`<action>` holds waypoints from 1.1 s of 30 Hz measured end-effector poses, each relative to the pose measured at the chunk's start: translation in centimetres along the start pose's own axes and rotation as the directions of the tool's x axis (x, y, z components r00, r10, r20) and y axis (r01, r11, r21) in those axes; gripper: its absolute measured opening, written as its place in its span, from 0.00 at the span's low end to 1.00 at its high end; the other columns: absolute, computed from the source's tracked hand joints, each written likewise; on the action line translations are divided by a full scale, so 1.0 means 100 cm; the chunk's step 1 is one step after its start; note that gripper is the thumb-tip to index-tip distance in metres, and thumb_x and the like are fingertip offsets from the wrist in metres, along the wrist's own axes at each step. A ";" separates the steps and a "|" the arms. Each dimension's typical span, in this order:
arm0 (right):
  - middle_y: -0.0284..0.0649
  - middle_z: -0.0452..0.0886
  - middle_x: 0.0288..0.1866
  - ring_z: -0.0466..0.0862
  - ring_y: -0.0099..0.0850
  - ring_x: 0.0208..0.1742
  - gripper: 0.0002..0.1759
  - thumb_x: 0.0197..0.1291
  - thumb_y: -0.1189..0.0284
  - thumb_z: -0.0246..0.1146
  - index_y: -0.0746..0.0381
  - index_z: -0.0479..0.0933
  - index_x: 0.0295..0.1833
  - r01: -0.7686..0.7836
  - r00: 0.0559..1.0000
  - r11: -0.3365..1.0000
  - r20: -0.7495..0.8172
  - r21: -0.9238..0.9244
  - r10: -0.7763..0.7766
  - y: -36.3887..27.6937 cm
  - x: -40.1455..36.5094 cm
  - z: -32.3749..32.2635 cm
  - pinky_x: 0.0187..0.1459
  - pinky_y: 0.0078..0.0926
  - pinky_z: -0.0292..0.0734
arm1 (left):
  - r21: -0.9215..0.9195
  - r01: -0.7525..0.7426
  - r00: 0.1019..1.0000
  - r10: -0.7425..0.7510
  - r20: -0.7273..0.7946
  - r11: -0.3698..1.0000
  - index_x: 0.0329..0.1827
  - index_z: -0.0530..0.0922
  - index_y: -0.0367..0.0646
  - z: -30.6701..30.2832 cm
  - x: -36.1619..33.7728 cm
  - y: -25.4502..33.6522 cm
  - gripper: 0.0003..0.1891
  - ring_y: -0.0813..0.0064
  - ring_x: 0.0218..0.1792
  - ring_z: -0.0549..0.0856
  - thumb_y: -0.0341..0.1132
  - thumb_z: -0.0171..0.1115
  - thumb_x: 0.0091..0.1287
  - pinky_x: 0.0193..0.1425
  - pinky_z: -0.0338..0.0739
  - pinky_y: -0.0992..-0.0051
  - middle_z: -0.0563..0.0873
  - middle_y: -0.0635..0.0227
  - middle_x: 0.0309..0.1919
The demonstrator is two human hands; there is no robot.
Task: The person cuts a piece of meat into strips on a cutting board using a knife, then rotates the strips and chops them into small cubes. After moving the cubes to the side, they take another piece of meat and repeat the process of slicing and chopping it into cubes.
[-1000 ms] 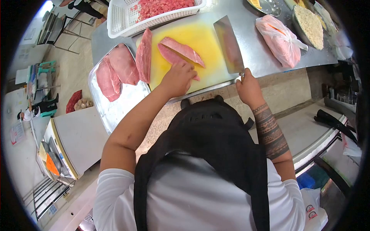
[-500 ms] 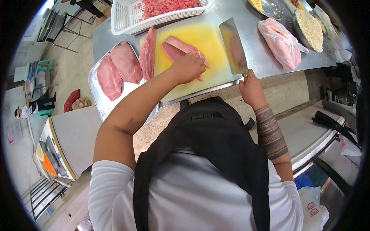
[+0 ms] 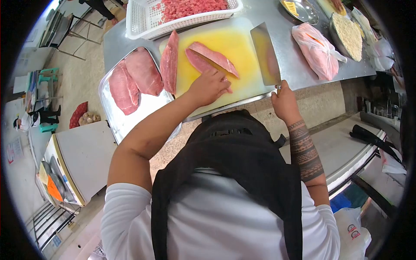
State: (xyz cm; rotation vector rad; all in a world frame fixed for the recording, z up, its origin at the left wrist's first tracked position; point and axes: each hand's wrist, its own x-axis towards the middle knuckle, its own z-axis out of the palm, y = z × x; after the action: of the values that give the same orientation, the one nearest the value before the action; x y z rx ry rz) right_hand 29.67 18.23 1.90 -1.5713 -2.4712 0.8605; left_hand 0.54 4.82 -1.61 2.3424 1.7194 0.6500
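My left hand [image 3: 210,88] has its fingers curled down over the near strip of raw meat [image 3: 197,62], whose end shows past the fingertips. Just beyond it, a second meat strip [image 3: 216,57] lies apart, with a gap between the two. Both rest on the yellow-stained white cutting board [image 3: 249,84]. In my right hand [image 3: 285,102] is the handle of a cleaver [image 3: 265,54], its broad blade tilted over the board's right edge. A long meat piece [image 3: 169,63] lies at the board's left edge.
A metal tray [image 3: 143,123] with raw meat slabs [image 3: 143,71] stands left. A white perforated basket [image 3: 186,25] holds diced meat [image 3: 190,8]. Right are a bagged pink item [image 3: 314,52], a bowl of pale crumbs [image 3: 348,37] and a metal plate [image 3: 310,13]. Other people are farther off.
My left hand has moved slightly toward me with the near strip, and a gap now shows between the two strips. The cleaver stays nearly in place in my right hand.
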 end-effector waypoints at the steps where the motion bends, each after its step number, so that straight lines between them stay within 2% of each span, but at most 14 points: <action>1: 0.66 0.87 0.46 0.87 0.66 0.52 0.20 0.68 0.72 0.66 0.70 0.69 0.58 -0.005 1.000 1.000 0.001 -0.012 0.005 -0.005 -0.002 -0.002 0.53 0.60 0.82 | 0.026 0.043 0.999 -0.042 -0.031 0.999 0.52 0.89 0.49 0.006 0.000 0.002 0.11 0.54 0.50 0.84 0.39 0.71 0.70 0.55 0.79 0.55 0.84 0.61 0.45; 2: 0.66 0.87 0.46 0.87 0.66 0.52 0.20 0.68 0.72 0.66 0.70 0.69 0.58 -0.011 1.000 1.000 0.002 -0.026 0.011 -0.007 -0.004 -0.004 0.53 0.60 0.82 | 0.050 0.085 0.995 -0.082 -0.062 0.995 0.52 0.89 0.49 0.012 -0.001 0.002 0.12 0.54 0.50 0.84 0.40 0.72 0.69 0.55 0.78 0.55 0.84 0.62 0.46; 5: 0.66 0.87 0.45 0.87 0.66 0.52 0.20 0.68 0.72 0.66 0.70 0.69 0.59 0.004 1.000 1.000 -0.020 -0.025 -0.004 -0.003 -0.005 0.002 0.54 0.60 0.82 | -0.045 0.184 0.977 -0.188 -0.099 0.982 0.54 0.89 0.49 0.022 0.001 -0.001 0.14 0.56 0.54 0.83 0.41 0.73 0.68 0.58 0.78 0.54 0.84 0.63 0.48; 8: 0.66 0.87 0.45 0.87 0.66 0.51 0.20 0.68 0.72 0.67 0.70 0.69 0.58 0.002 1.000 1.000 -0.023 -0.027 -0.003 -0.001 -0.005 0.005 0.54 0.60 0.82 | -0.049 0.248 0.963 -0.251 -0.096 0.968 0.58 0.89 0.50 0.023 -0.006 -0.005 0.16 0.56 0.59 0.83 0.39 0.72 0.69 0.63 0.77 0.54 0.85 0.62 0.52; 11: 0.66 0.87 0.44 0.87 0.66 0.51 0.20 0.68 0.72 0.67 0.71 0.69 0.58 0.009 0.999 0.999 -0.033 -0.033 -0.010 -0.005 -0.007 0.005 0.53 0.60 0.82 | -0.056 0.163 0.980 -0.168 -0.103 0.985 0.61 0.88 0.47 -0.002 -0.009 -0.015 0.18 0.55 0.63 0.82 0.34 0.69 0.68 0.70 0.74 0.53 0.86 0.60 0.56; 14: 0.66 0.87 0.43 0.87 0.65 0.50 0.20 0.68 0.73 0.67 0.71 0.69 0.57 0.006 1.000 1.000 -0.031 0.005 -0.006 -0.001 -0.005 0.008 0.52 0.60 0.82 | 0.134 0.075 0.997 -0.077 0.011 0.988 0.62 0.86 0.47 -0.016 -0.014 -0.050 0.19 0.55 0.65 0.81 0.31 0.64 0.68 0.71 0.73 0.52 0.84 0.64 0.62; 18: 0.65 0.86 0.44 0.86 0.66 0.50 0.19 0.68 0.73 0.67 0.71 0.70 0.57 0.004 1.000 1.000 -0.031 -0.004 -0.005 0.000 -0.005 0.007 0.51 0.59 0.82 | 0.176 -0.069 0.973 0.028 0.228 0.982 0.58 0.85 0.38 -0.027 0.001 -0.056 0.18 0.54 0.65 0.82 0.30 0.62 0.66 0.70 0.77 0.57 0.85 0.56 0.60; 21: 0.65 0.87 0.42 0.87 0.65 0.49 0.19 0.67 0.73 0.66 0.70 0.69 0.56 0.009 0.999 0.999 -0.034 -0.033 -0.010 -0.008 -0.006 0.003 0.51 0.60 0.83 | 0.248 -0.238 0.961 0.191 0.198 0.939 0.53 0.85 0.33 -0.022 0.005 -0.066 0.15 0.53 0.60 0.84 0.29 0.61 0.66 0.66 0.79 0.58 0.86 0.53 0.54; 24: 0.65 0.87 0.42 0.87 0.65 0.49 0.19 0.67 0.72 0.66 0.70 0.69 0.56 0.006 0.999 0.999 -0.040 -0.041 -0.008 -0.007 -0.008 0.006 0.51 0.60 0.83 | 0.307 -0.336 0.937 0.348 0.018 0.890 0.49 0.84 0.34 -0.015 0.003 -0.071 0.13 0.52 0.55 0.85 0.30 0.61 0.66 0.65 0.80 0.56 0.86 0.54 0.48; 30: 0.65 0.87 0.43 0.87 0.66 0.49 0.19 0.67 0.72 0.67 0.70 0.69 0.56 0.002 0.999 0.999 -0.048 -0.050 -0.005 -0.004 -0.008 0.009 0.52 0.61 0.83 | 0.266 -0.328 0.944 0.310 0.111 0.906 0.50 0.84 0.37 -0.023 0.011 -0.066 0.13 0.54 0.55 0.84 0.32 0.60 0.66 0.64 0.80 0.58 0.84 0.56 0.49; 33: 0.65 0.87 0.44 0.87 0.66 0.50 0.19 0.67 0.72 0.67 0.70 0.69 0.56 0.003 0.999 0.999 -0.053 -0.044 -0.006 -0.002 -0.007 0.009 0.52 0.61 0.82 | 0.281 -0.202 0.960 0.133 0.247 0.938 0.59 0.81 0.41 -0.030 0.020 -0.054 0.16 0.53 0.66 0.82 0.31 0.60 0.68 0.71 0.76 0.56 0.83 0.54 0.63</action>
State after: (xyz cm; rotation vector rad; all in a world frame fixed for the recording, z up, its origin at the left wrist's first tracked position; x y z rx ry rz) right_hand 29.51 17.26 1.40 -1.5801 -2.4725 0.7592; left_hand -4.98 8.10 -0.48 2.6700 1.6265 0.1355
